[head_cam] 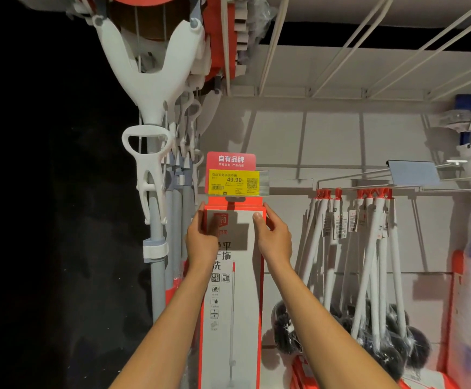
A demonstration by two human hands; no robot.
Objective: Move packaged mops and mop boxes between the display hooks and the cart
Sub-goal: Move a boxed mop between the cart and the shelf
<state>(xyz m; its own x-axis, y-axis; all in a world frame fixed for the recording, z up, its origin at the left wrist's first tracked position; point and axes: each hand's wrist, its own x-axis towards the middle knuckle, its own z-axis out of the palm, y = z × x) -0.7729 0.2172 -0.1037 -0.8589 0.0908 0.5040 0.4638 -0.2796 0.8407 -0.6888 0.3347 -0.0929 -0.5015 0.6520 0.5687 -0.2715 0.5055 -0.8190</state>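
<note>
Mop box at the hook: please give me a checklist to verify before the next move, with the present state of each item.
1. Left hand grips the mop box at its upper left edge: ok.
2. Right hand grips the upper right edge: ok.
3. Box upright: ok.
4. Hang tab seated on the hook: cannot tell, the price tag hides it.
5. Hanging brushes at the right do not touch the box: ok.

A red sign [231, 160] is reading "自有品牌" in white, sitting directly above a yellow price tag [233, 181] that is showing "49.90", a barcode and a QR code. Just below the tag, a tall mop box [232, 304] is displaying large characters "平", "拖"; its smaller print is staying unreadable.
</note>
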